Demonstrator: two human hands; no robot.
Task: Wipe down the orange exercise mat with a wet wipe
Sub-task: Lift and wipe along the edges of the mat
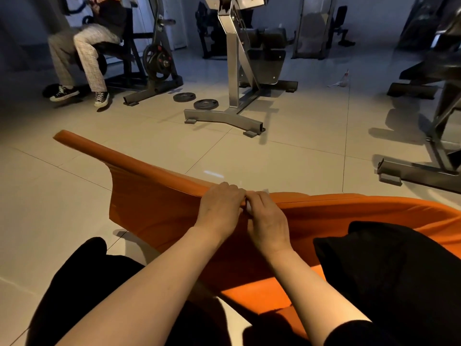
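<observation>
Fingers of both hands curl over the raised top edge of the orange mat [154,216], the left hand [219,208] and right hand [268,221] touching at the knuckles. Whether a wet wipe sits between them cannot be told. Lifted from the tiled floor [62,208], the mat drapes across the person's dark-clothed lap. Beyond stands a steel machine frame [233,71], with two weight plates [195,101] beside its foot.

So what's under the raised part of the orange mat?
Under the lifted orange exercise mat, pale tiled floor and the mat's shadow show at its left edge. Everything further beneath is covered by the mat.
</observation>
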